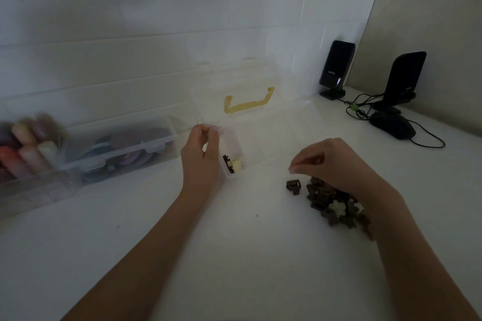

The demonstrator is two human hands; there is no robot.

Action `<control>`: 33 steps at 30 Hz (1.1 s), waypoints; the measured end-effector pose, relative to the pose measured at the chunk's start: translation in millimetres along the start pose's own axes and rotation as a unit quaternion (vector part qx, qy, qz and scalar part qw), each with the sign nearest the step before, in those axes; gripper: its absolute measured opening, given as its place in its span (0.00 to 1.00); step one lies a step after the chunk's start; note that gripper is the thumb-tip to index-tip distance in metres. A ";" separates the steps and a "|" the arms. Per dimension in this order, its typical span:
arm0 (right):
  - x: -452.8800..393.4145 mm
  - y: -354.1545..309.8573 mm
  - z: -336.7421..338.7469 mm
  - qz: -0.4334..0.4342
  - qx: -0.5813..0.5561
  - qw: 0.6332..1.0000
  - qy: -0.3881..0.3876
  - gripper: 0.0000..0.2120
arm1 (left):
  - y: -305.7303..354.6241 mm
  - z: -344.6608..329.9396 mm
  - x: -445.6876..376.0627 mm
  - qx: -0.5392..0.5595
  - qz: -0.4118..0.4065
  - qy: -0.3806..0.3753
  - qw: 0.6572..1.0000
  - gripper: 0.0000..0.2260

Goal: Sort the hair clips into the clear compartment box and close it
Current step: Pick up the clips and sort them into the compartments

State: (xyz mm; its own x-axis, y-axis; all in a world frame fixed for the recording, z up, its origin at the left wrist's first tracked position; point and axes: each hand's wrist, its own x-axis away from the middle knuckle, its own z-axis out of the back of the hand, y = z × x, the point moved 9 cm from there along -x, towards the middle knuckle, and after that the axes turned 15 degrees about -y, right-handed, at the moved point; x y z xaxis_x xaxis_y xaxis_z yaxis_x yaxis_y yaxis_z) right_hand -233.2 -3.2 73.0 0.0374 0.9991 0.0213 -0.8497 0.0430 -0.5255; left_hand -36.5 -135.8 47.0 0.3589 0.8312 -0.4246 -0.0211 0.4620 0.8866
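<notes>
Loosely curled over the left end of the clear compartment box (234,138): left hand (200,156), fingers (208,129) bent near the rim, contact with the plastic not clear enough to tell, nothing plainly held. Bunched downward with tips close together: right hand (326,161), fingers (294,168) hovering just above the pile of hair clips (336,203); whether anything is pinched, cannot tell. Just left of the pile, apart from it on the white smooth surface (182,242): one dark brown claw clip (293,187), blocky, toothed. Pile itself: small flower-like shapes, mostly dull brown and purple, one pale cream among them. In the box's leftmost compartment: a dark clip (227,163) touching a cream ribbed clip (236,165). Box transparent, thin-walled, long and shallow, lid (234,91) standing up behind with a yellow U-shaped handle (247,103). Further left: a second clear latched case (117,148) with round dark items inside, then blurred pastel cylinders (23,143). Far right by the tiled wall: two black upright speakers (336,68), a dark mouse (392,125), tangled cables.
</notes>
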 end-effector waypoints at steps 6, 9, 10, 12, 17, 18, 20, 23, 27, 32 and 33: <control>-5.2 17.7 -27.3 -0.054 0.033 0.991 -0.118 0.13 | 3.9 0.5 1.8 -0.007 -0.007 -0.002 1.000 0.07; -9.0 13.4 -32.7 -0.043 0.044 0.991 -0.121 0.09 | 1.5 -0.3 1.0 -0.006 -0.005 -0.006 1.000 0.06; -9.2 8.7 -32.0 -0.032 0.040 0.992 -0.113 0.09 | 1.7 -0.2 1.0 -0.009 -0.009 -0.007 1.000 0.06; -8.3 -6.6 -28.8 0.008 0.015 0.995 -0.094 0.10 | 3.7 -0.8 1.3 -0.016 -0.015 -0.011 1.000 0.05; -0.8 -42.1 -13.1 0.086 -0.076 0.993 -0.009 0.15 | 6.0 -6.0 2.2 -0.010 -0.030 -0.027 0.999 0.04; 0.0 -45.7 -11.9 0.093 -0.091 0.991 0.007 0.16 | 5.6 -6.9 2.2 -0.006 -0.029 -0.028 0.999 0.05; 1.2 -53.5 -11.1 0.117 -0.112 0.986 0.034 0.16 | 6.0 -8.9 2.8 -0.003 -0.029 -0.028 0.999 0.08; 0.8 -63.0 -11.9 0.151 -0.128 0.979 0.057 0.12 | 9.9 -11.3 5.1 -0.002 -0.036 -0.032 0.999 0.10; 1.9 -68.4 -11.5 0.172 -0.109 0.973 0.111 0.10 | 13.4 -13.3 6.9 -0.004 -0.046 -0.038 0.998 0.10; 1.3 -80.6 -22.4 0.199 0.015 0.963 0.179 0.06 | 16.4 -16.3 9.5 -0.020 -0.061 -0.044 0.997 0.09; -0.7 -81.9 -27.4 0.202 0.048 0.962 0.180 0.05 | 15.9 -16.7 9.8 -0.020 -0.061 -0.045 0.997 0.09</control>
State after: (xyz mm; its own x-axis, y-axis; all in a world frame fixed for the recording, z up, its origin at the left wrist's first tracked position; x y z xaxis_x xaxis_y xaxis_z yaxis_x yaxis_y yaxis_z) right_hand -149.3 -7.5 92.7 -0.1402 0.8698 -0.4730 -0.8771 -0.3308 -0.3482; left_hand -48.9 -115.2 53.9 0.4427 0.7380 -0.5093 -0.0090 0.5716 0.8205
